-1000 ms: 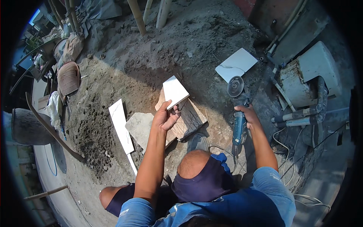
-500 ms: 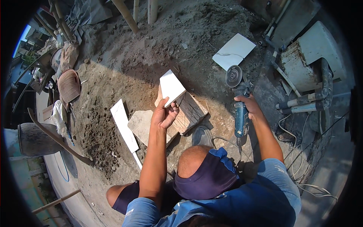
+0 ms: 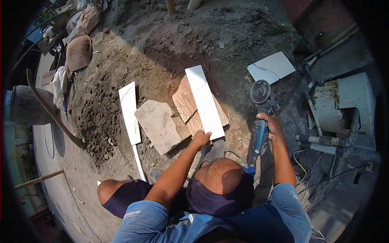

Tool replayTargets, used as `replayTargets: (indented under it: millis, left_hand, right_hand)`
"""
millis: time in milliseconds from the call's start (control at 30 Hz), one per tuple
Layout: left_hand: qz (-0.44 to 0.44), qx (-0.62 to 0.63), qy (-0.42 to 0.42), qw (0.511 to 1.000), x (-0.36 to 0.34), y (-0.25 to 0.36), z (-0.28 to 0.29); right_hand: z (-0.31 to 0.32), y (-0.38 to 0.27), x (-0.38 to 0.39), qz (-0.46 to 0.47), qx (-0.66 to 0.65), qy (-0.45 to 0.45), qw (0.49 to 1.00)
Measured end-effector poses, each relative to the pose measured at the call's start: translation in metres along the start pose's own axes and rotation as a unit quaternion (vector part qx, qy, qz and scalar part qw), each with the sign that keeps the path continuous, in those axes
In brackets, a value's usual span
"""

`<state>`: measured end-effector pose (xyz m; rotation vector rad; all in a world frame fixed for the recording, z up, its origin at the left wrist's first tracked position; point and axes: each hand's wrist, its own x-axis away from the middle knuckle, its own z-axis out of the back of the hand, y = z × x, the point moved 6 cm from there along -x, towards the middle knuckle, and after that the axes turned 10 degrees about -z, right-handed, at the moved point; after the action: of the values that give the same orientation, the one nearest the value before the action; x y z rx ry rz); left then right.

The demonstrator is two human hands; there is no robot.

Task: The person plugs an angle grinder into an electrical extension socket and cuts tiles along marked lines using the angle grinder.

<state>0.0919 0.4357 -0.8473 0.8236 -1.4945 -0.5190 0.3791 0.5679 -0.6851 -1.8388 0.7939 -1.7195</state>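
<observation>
My left hand point(image 3: 201, 138) grips the near end of a long white tile strip point(image 3: 204, 98), which lies lengthwise over a scored pinkish slab point(image 3: 181, 100). A flat grey stone point(image 3: 158, 125) is just left of the slab. My right hand point(image 3: 271, 128) holds a teal angle grinder point(image 3: 259, 139) by its body, disc point(image 3: 260, 91) at the far end and facing up, to the right of the strip. Another white tile point(image 3: 275, 62) with a jagged line lies beyond the disc. A narrow white tile piece point(image 3: 128, 109) lies on the dirt at left.
A stained white tank point(image 3: 356, 95) with pipes point(image 3: 324, 139) stands at right, cables point(image 3: 302, 166) below it. A dirt mound point(image 3: 97, 121), conical hat point(image 3: 78, 52), curved wooden handle point(image 3: 52, 107) and dark drum point(image 3: 28, 104) are at left. Bamboo poles point(image 3: 170, 6) stand at the back.
My left hand has turned from palm-up to knuckles-up and moved down and right; the white tile has swung to lie lengthwise toward me. The view has shifted slightly; my right hand still holds the grinder.
</observation>
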Motion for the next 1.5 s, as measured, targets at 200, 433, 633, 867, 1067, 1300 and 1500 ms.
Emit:
replayTargets:
  millis: [200, 433, 633, 867, 1067, 1300, 1500]
  left_hand:
    - [-0.059, -0.504, -0.091, 0.857, 0.015, 0.065, -0.015]
    - [-0.113, -0.041, -0.232, 0.965, 0.021, 0.117, -0.118]
    - [-0.184, 0.045, -0.172, 0.967, -0.003, 0.141, -0.125]
    - [-0.082, 0.333, -0.449, 0.825, 0.022, 0.184, -0.107]
    - [-0.201, 0.029, -0.252, 0.946, 0.005, 0.18, -0.076]
    - [-0.183, 0.114, -0.266, 0.939, -0.009, 0.134, -0.039]
    - [-0.065, -0.05, -0.217, 0.973, -0.063, 0.136, 0.026]
  right_hand:
    - [-0.013, -0.008, -0.018, -0.007, 0.058, 0.036, 0.998]
    - [-0.068, -0.026, -0.048, 0.006, 0.101, 0.038, 0.994]
    - [-0.118, -0.051, -0.04, 0.121, 0.142, 0.083, 0.979]
    - [-0.156, -0.048, -0.014, -0.01, -0.066, -0.399, 0.915]
    - [-0.167, -0.045, -0.038, 0.02, 0.151, -0.167, 0.974]
    - [-0.199, -0.009, -0.049, 0.032, 0.071, -0.205, 0.976]
    - [-0.225, 0.002, -0.12, 0.09, 0.354, 0.01, 0.931]
